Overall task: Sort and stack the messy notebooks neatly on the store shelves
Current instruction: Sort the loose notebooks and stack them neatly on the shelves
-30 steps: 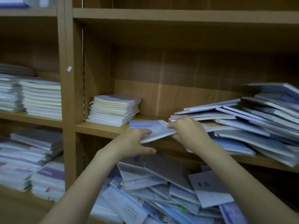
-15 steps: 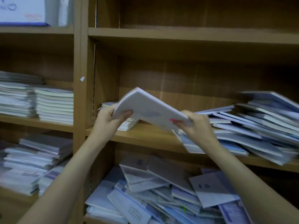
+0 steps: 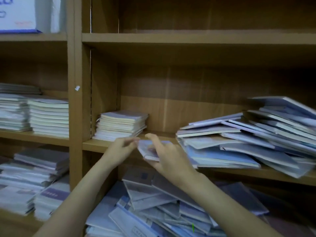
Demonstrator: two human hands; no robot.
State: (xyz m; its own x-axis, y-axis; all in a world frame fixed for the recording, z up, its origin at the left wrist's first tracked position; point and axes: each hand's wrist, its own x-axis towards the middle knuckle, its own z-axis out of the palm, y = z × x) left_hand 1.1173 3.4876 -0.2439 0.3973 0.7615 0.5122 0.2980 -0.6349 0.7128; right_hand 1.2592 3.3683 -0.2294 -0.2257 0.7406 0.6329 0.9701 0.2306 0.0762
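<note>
A neat stack of cream-paged notebooks w/ lilac covers (image 3: pixel 120 124) is seen on the brown wooden shelf (image 3: pixel 95 144), just above and behind the left hand (image 3: pixel 120 150), whose fingers are loosely spread and touch the left edge of a thin pale-lilac notebook (image 3: pixel 150 149). That notebook is gripped by the right hand (image 3: pixel 168 159), thumb under, fingers over, at the shelf's front edge. To the right of that hand, a slumped, messy pile of blue and lilac notebooks (image 3: pixel 248 139) is spread across the same shelf.
</note>
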